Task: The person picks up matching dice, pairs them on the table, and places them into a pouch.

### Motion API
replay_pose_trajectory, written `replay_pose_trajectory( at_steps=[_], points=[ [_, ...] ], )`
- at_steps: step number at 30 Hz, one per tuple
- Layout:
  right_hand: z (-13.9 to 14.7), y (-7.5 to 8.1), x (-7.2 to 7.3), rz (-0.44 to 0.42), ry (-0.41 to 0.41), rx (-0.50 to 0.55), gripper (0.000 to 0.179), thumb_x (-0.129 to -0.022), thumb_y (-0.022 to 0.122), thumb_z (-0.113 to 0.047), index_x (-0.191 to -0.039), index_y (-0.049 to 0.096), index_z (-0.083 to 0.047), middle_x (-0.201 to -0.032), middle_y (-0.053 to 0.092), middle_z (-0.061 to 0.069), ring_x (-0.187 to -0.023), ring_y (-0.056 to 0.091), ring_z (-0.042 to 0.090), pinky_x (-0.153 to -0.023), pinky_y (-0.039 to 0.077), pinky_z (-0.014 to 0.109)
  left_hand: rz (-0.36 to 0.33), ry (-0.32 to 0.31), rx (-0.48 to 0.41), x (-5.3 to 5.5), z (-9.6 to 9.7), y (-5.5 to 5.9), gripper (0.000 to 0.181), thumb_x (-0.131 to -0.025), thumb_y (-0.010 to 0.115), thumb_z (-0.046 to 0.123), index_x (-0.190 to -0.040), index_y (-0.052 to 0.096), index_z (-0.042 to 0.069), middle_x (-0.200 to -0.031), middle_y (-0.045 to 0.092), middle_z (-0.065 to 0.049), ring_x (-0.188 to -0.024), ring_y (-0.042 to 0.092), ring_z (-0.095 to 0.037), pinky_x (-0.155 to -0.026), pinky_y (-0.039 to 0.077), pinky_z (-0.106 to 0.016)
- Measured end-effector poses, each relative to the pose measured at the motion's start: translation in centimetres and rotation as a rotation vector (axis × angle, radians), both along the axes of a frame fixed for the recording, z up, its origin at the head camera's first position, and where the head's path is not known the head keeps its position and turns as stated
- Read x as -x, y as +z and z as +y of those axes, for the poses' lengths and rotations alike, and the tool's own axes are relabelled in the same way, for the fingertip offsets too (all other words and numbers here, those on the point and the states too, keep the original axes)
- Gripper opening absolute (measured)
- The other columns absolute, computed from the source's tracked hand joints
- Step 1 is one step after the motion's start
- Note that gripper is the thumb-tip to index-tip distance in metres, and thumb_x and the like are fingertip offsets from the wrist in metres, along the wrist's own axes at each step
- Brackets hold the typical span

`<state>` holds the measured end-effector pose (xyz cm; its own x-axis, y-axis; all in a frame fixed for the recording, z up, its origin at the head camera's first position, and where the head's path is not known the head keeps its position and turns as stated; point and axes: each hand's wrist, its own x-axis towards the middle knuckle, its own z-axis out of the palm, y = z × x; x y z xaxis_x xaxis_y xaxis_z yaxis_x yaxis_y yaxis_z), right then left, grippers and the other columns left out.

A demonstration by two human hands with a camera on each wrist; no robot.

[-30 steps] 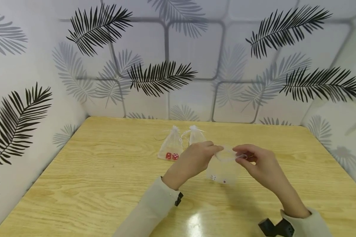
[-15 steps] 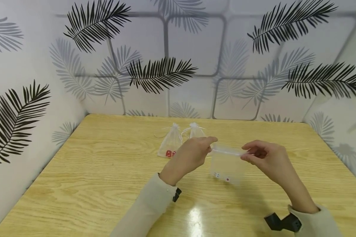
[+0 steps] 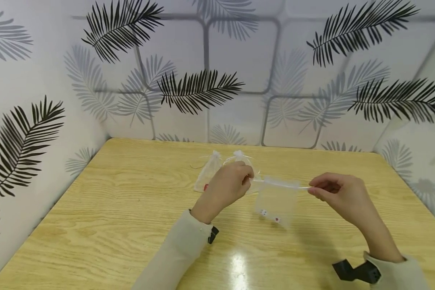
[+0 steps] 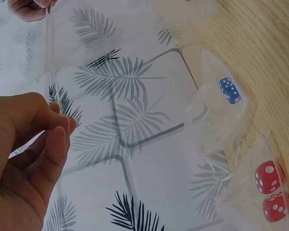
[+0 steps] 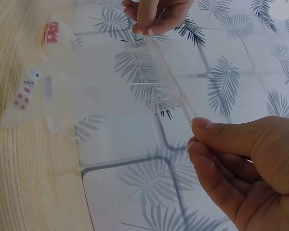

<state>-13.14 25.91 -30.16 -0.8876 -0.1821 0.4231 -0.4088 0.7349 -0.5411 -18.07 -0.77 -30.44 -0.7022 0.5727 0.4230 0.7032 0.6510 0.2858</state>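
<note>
A sheer white organza drawstring bag (image 3: 277, 197) hangs between my hands with its mouth upward. My left hand (image 3: 226, 187) pinches the drawstring on the left side. On the right, my right hand (image 3: 344, 197) pinches the other drawstring end (image 3: 303, 188) between thumb and fingers. The string is stretched nearly straight across the bag's top, which looks only lightly gathered. Two white dice lie in the bottom of the bag; in the right wrist view one die (image 5: 21, 100) shows red pips and the other die (image 5: 32, 75) a blue pip.
Behind my left hand two tied organza bags stand on the wooden table (image 3: 112, 209). The left bag (image 3: 207, 172) holds red dice (image 4: 269, 177); the other bag (image 3: 243, 159) holds a blue die (image 4: 229, 90). A leaf-patterned backdrop (image 3: 235, 117) rises behind the table.
My hands have moved apart, the left one leftward and the right one rightward. The drawstring is now pulled out on both sides, and the bag's mouth has flattened from an open loop.
</note>
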Motion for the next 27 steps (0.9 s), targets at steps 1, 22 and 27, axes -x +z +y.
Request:
replay_pose_trajectory(
  at_steps=[1, 22, 27],
  points=[
    [0.1, 0.0, 0.0, -0.003, 0.000, -0.002, 0.007, -0.081, 0.074, -0.006, -0.087, 0.072, -0.008, -0.071, 0.069, 0.003, -0.056, 0.058, -0.002, -0.048, 0.045, 0.019, 0.003, 0.016, -0.016, 0.0, 0.0, -0.1, 0.013, -0.086, 0.058, -0.003, -0.084, 0.068, 0.006, -0.077, 0.061, -0.004, -0.065, 0.052, -0.013, -0.059, 0.042, -0.019],
    [1.4, -0.2, 0.9, -0.049, -0.040, -0.146, 0.007, -0.083, 0.073, -0.012, -0.089, 0.073, -0.008, -0.077, 0.070, 0.002, -0.061, 0.057, -0.004, -0.054, 0.047, 0.021, 0.037, 0.204, -0.070, 1.1, -2.1, -0.3, 0.015, -0.082, 0.055, -0.002, -0.072, 0.053, 0.009, -0.068, 0.049, -0.001, -0.056, 0.038, -0.013, -0.050, 0.030, -0.022],
    [0.2, -0.7, 1.5, -0.030, -0.006, -0.127, 0.007, -0.082, 0.073, -0.011, -0.088, 0.072, -0.008, -0.075, 0.069, 0.000, -0.061, 0.056, -0.002, -0.055, 0.047, 0.021, 0.015, 0.202, -0.063, 1.2, -1.8, -0.4, 0.013, -0.084, 0.055, -0.002, -0.076, 0.056, 0.008, -0.066, 0.052, -0.002, -0.054, 0.040, -0.012, -0.050, 0.033, -0.023]
  ],
)
